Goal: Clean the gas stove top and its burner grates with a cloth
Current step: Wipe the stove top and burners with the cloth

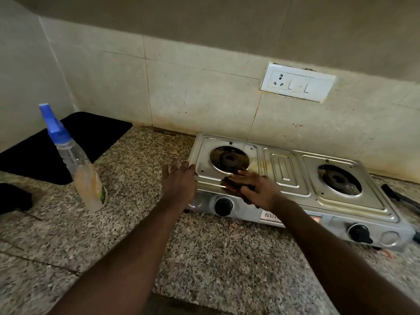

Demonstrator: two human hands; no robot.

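Speckled granite counter runs under both our forearms to the stove, which sits on it against the tiled wall. Our left hand rests at the stove's left edge, fingers straight and a little apart, tips touching the steel rim. Our right hand lies on the brown cloth at the front of the top, just before the left burner, fingers fairly straight and pressing down; we cannot tell whether the thumb tucks under.

The cloth looks soft and limp, best bunched under a flat palm. The stove looks light and thin-walled, so we judge it may skid on the polished stone unless it is braced at a rim or corner, clear of the knob. Its pressed ridges may catch grime.

No grates sit on either burner, and the right burner lies open too. Off to the left stands a spray bottle, with a black mat behind it. Farthest back, on the wall, is a white switchboard.
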